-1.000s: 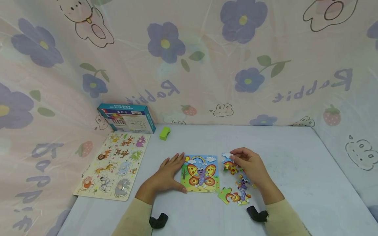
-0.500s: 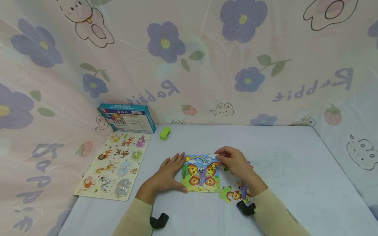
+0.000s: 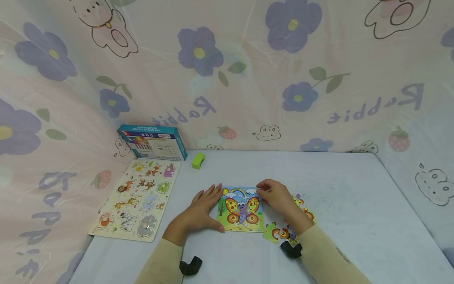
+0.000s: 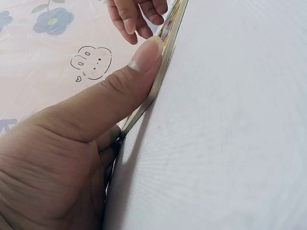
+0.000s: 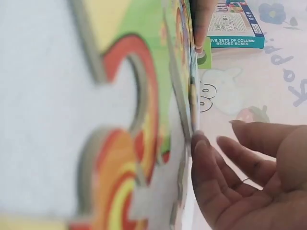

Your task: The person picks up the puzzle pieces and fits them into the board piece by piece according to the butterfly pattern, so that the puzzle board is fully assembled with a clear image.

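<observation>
A square butterfly puzzle board [image 3: 242, 219] lies on the table between my hands in the head view. My left hand [image 3: 203, 211] rests along its left edge with fingers spread. The left wrist view shows that thumb [image 4: 115, 93] against the board's edge. At the upper right corner of the board, my right hand [image 3: 276, 195] touches with its fingertips. In the right wrist view a fingertip [image 5: 201, 143] meets the edge, and other fingers stand apart from it. No piece shows in this hand. Several loose jigsaw pieces [image 3: 271, 232] lie right of the board, partly hidden by the right arm.
On the left lies an animal peg puzzle [image 3: 138, 199]. Behind it stands a teal box [image 3: 156, 144], with a small green block [image 3: 198, 160] beside it. Patterned curtain [image 3: 244, 98] closes off the back and sides of the white table [image 3: 347, 205].
My right hand has moved left from the loose pieces, carrying a cloud-printed piece to the board's upper right corner. The piece no longer shows in its fingers. The left hand stays put.
</observation>
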Motion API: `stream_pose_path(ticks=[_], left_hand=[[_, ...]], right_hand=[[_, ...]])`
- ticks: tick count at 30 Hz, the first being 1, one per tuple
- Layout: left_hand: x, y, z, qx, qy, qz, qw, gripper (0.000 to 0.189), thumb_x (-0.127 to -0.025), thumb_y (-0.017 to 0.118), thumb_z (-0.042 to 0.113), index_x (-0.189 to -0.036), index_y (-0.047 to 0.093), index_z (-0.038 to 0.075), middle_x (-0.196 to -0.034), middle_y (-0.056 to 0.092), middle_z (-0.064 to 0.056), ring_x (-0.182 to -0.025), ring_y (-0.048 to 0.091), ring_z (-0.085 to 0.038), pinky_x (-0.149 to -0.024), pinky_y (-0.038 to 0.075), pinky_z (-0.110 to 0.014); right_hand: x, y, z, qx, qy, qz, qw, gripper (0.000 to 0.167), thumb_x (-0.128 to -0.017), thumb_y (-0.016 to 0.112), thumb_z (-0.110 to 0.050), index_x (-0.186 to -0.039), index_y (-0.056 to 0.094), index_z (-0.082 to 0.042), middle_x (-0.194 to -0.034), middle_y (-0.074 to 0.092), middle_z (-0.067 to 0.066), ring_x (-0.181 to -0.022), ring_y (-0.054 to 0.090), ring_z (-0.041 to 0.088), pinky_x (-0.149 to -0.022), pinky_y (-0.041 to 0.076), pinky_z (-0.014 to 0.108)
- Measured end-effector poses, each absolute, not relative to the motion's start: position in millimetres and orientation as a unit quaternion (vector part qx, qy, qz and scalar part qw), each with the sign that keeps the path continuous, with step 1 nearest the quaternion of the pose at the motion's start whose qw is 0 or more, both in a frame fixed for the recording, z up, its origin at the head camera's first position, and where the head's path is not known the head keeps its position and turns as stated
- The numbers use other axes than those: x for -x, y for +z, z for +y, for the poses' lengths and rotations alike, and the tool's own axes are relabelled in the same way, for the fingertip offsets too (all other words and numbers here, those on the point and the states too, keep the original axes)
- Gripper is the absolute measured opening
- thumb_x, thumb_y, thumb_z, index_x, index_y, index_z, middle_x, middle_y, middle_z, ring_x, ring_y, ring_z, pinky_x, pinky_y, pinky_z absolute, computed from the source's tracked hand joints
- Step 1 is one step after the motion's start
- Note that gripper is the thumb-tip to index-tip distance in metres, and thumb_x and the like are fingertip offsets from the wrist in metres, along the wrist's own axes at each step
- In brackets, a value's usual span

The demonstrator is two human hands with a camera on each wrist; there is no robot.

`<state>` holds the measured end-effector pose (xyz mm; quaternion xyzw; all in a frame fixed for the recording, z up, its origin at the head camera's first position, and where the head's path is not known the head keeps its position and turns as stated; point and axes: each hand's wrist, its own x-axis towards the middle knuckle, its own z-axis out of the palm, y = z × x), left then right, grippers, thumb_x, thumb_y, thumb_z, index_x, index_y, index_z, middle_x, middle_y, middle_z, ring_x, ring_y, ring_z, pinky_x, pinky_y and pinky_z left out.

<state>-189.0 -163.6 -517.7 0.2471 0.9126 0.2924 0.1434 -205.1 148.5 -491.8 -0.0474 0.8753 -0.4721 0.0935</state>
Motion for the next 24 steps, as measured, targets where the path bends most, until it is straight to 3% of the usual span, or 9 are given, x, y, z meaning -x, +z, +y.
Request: stream_pose_path(ticks=[5, 9, 12, 16, 24], left_hand=[[189.1, -518.1, -163.2, -0.247, 0.290, 0.914, 0.143, 0.134, -0.070, 0.099, 0.061, -0.173, 0.029, 0.012, -0.180, 0.011, 0.003, -0.166, 0.001, -0.023, -0.131, -0.004, -0.050], [189.0, -518.3, -163.1, -0.246, 0.288, 0.914, 0.145, 0.134, -0.069, 0.099, 0.061, -0.173, 0.029, 0.011, -0.180, 0.011, 0.003, -0.166, 0.001, -0.023, -0.131, -0.004, -0.050], [189.1, -519.0, -163.6, -0.246, 0.287, 0.914, 0.146, 0.134, -0.070, 0.098, 0.061, -0.173, 0.029, 0.011, -0.180, 0.011, 0.003, -0.166, 0.001, -0.023, -0.131, -0.003, -0.050], [189.1, -518.9, -163.4, -0.247, 0.288, 0.913, 0.147, 0.134, -0.070, 0.098, 0.060, -0.173, 0.029, 0.012, -0.180, 0.011, 0.003, -0.166, 0.001, -0.023, -0.131, -0.004, -0.050], [188.9, -517.9, -163.8, -0.248, 0.294, 0.912, 0.144, 0.134, -0.070, 0.099, 0.059, -0.173, 0.029, 0.012, -0.180, 0.012, 0.003, -0.166, 0.002, -0.024, -0.131, -0.004, -0.051]], right_hand=[[197.0, -484.7, 148.6, 0.144, -0.365, 0.917, 0.078, 0.031, -0.107, 0.072, -0.017, -0.135, 0.074, -0.005, -0.135, 0.070, 0.011, -0.123, 0.066, 0.034, -0.105, 0.054, 0.055], [188.6, -480.3, 146.8, 0.262, -0.254, 0.925, 0.102, 0.047, -0.109, 0.070, -0.020, -0.152, 0.063, -0.003, -0.164, 0.050, 0.017, -0.153, 0.040, 0.045, -0.121, 0.036, 0.064], [181.3, -479.8, 145.3, 0.296, -0.188, 0.929, 0.119, 0.055, -0.110, 0.069, -0.026, -0.159, 0.057, -0.004, -0.170, 0.041, 0.016, -0.158, 0.030, 0.046, -0.120, 0.036, 0.068], [173.8, -479.6, 142.5, 0.300, -0.138, 0.936, 0.118, 0.061, -0.108, 0.071, -0.032, -0.159, 0.056, -0.004, -0.170, 0.042, 0.017, -0.158, 0.030, 0.045, -0.115, 0.040, 0.071], [167.8, -481.7, 139.8, 0.284, -0.111, 0.943, 0.132, 0.074, -0.107, 0.070, -0.046, -0.166, 0.047, -0.007, -0.175, 0.032, 0.013, -0.161, 0.022, 0.046, -0.118, 0.034, 0.071]])
